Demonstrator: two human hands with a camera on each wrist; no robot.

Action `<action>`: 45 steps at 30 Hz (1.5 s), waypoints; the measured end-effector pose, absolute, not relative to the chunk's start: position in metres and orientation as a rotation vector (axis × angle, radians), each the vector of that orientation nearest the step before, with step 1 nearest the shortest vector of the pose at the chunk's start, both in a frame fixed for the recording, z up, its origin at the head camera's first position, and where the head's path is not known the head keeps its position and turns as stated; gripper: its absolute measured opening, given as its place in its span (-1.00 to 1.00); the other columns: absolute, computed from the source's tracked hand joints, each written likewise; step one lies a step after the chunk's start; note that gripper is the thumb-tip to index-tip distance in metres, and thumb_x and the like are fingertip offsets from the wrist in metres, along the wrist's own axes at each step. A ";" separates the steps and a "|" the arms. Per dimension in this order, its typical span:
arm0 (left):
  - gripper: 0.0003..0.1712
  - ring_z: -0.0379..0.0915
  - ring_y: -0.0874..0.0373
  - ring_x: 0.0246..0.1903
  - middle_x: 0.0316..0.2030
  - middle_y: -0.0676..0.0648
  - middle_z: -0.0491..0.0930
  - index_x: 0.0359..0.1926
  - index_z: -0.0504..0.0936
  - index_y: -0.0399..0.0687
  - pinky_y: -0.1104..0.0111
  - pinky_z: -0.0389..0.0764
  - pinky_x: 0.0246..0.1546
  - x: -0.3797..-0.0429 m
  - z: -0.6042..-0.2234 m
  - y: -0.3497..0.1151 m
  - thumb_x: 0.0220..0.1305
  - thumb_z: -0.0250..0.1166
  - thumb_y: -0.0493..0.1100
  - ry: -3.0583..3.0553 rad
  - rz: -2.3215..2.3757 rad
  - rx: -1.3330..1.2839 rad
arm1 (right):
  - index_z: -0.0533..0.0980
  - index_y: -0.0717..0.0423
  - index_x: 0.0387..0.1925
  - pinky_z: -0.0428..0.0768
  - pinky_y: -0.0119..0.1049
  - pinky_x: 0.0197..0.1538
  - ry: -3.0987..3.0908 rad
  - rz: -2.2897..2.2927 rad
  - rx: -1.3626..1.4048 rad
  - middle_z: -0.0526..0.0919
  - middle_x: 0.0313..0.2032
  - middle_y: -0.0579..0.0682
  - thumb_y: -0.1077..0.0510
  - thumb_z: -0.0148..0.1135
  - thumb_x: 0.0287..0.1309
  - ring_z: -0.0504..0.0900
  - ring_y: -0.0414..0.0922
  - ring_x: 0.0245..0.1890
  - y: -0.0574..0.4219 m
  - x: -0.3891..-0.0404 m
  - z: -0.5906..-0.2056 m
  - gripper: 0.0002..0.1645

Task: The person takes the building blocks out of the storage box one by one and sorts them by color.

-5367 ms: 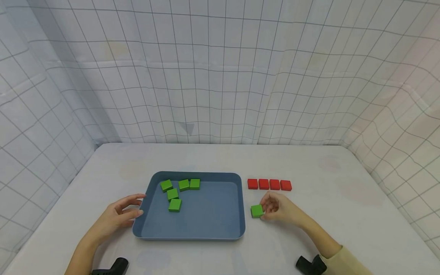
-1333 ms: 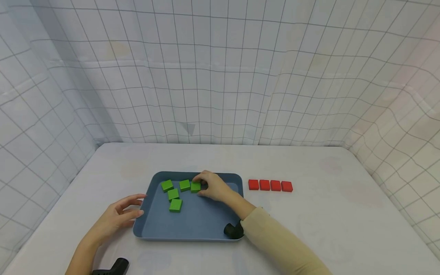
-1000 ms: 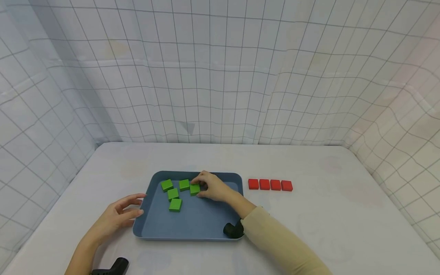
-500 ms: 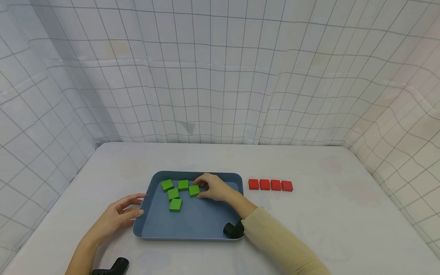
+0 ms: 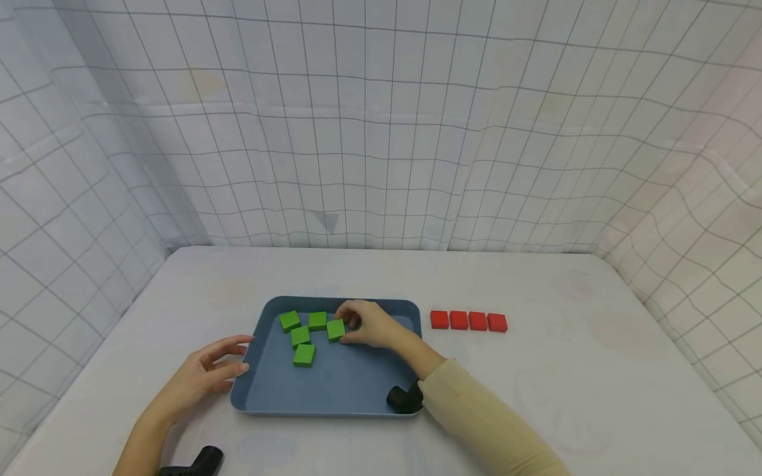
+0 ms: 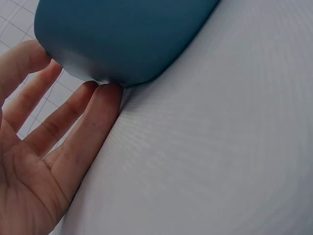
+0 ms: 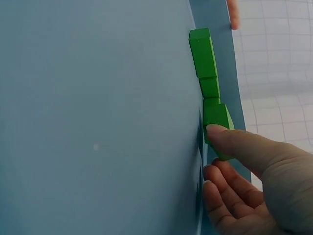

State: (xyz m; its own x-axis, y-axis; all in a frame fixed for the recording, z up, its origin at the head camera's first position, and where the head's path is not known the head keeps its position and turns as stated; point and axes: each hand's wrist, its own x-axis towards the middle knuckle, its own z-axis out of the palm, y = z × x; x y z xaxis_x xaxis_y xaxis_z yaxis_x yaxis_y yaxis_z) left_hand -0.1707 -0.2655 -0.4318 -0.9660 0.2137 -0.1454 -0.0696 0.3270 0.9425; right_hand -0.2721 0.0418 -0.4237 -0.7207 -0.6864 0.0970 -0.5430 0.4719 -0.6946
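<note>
In the head view, my right hand (image 5: 370,325) reaches into the blue-grey tray (image 5: 363,390) and pinches a green block (image 5: 336,330). Seen from the right wrist, the thumb lies on that green block (image 7: 217,117), with the other fingers below it. Beside it in the tray sit several more green blocks, among them one green block (image 5: 317,321) just to its left and another green block (image 5: 304,356) nearer the front. My left hand (image 5: 205,371) rests at the tray's left side. In the left wrist view, its loosely extended fingers (image 6: 105,105) touch the tray's outer wall (image 6: 112,39).
To the right of the tray, several red blocks (image 5: 459,320) form a row on the white table (image 5: 565,370). A grid-patterned white curtain (image 5: 381,132) surrounds the table's back and sides. Black wrist mounts (image 5: 405,399) sit on both arms.
My right hand has come from the table right of the tray, where it held a green block, into the tray. The pinched block has slid slightly toward the front left. The left hand stays put.
</note>
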 end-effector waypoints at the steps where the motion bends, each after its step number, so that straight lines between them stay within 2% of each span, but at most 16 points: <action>1: -0.38 0.46 0.35 -0.14 0.10 -0.30 0.27 0.29 0.20 -0.23 0.24 0.53 -0.19 -0.171 -0.432 -0.266 0.27 0.16 -0.14 2.350 1.686 0.132 | 0.48 0.17 -0.09 0.46 -0.45 -0.21 2.517 -1.098 -1.076 0.52 -0.21 0.02 0.26 0.36 -0.04 0.50 -0.15 -0.27 0.042 -0.272 -0.423 -0.58; 6: -0.38 0.46 0.34 -0.14 0.10 -0.30 0.27 0.29 0.21 -0.22 0.23 0.53 -0.19 -0.171 -0.432 -0.266 0.26 0.16 -0.13 2.348 1.685 0.127 | 0.48 0.18 -0.10 0.46 -0.48 -0.28 2.508 -1.156 -1.106 0.50 -0.21 0.02 0.29 0.35 -0.05 0.47 -0.19 -0.35 0.041 -0.271 -0.417 -0.60; 25: -0.38 0.46 0.32 -0.12 0.11 -0.30 0.27 0.28 0.22 -0.21 0.16 0.53 -0.16 -0.172 -0.433 -0.265 0.26 0.16 -0.12 2.362 1.671 0.123 | 0.46 0.14 -0.09 0.51 -0.43 -0.26 2.447 -1.411 -1.063 0.49 -0.23 0.00 0.31 0.34 -0.06 0.50 -0.23 -0.37 0.065 -0.270 -0.387 -0.57; 32: -0.38 0.46 0.35 -0.14 0.10 -0.29 0.28 0.29 0.21 -0.22 0.21 0.53 -0.18 -0.171 -0.433 -0.264 0.27 0.16 -0.14 2.361 1.681 0.117 | 0.44 0.36 -0.09 0.53 -0.14 -0.16 2.420 -1.490 -0.982 0.51 -0.18 0.21 0.42 0.29 -0.07 0.50 0.03 -0.31 0.079 -0.245 -0.346 -0.58; 35: -0.39 0.46 0.35 -0.14 0.11 -0.30 0.26 0.29 0.21 -0.21 0.22 0.53 -0.18 -0.171 -0.432 -0.264 0.27 0.16 -0.14 2.354 1.677 0.119 | 0.44 0.37 -0.10 0.53 -0.12 -0.17 2.417 -1.513 -0.969 0.51 -0.18 0.22 0.43 0.29 -0.08 0.50 0.04 -0.31 0.085 -0.244 -0.345 -0.58; 39: -0.39 0.45 0.35 -0.14 0.12 -0.30 0.26 0.29 0.21 -0.20 0.24 0.53 -0.20 -0.172 -0.432 -0.264 0.27 0.16 -0.13 2.357 1.673 0.111 | 0.44 0.38 -0.11 0.53 -0.13 -0.19 2.423 -1.539 -0.948 0.51 -0.21 0.21 0.43 0.30 -0.09 0.50 0.02 -0.32 0.095 -0.244 -0.346 -0.58; 45: -0.38 0.46 0.35 -0.15 0.10 -0.29 0.28 0.29 0.21 -0.22 0.27 0.54 -0.22 -0.172 -0.434 -0.265 0.27 0.16 -0.15 2.364 1.684 0.124 | 0.44 0.37 -0.11 0.50 -0.31 -0.28 2.448 -1.569 -0.902 0.51 -0.24 0.19 0.44 0.32 -0.12 0.49 -0.01 -0.35 0.112 -0.247 -0.352 -0.56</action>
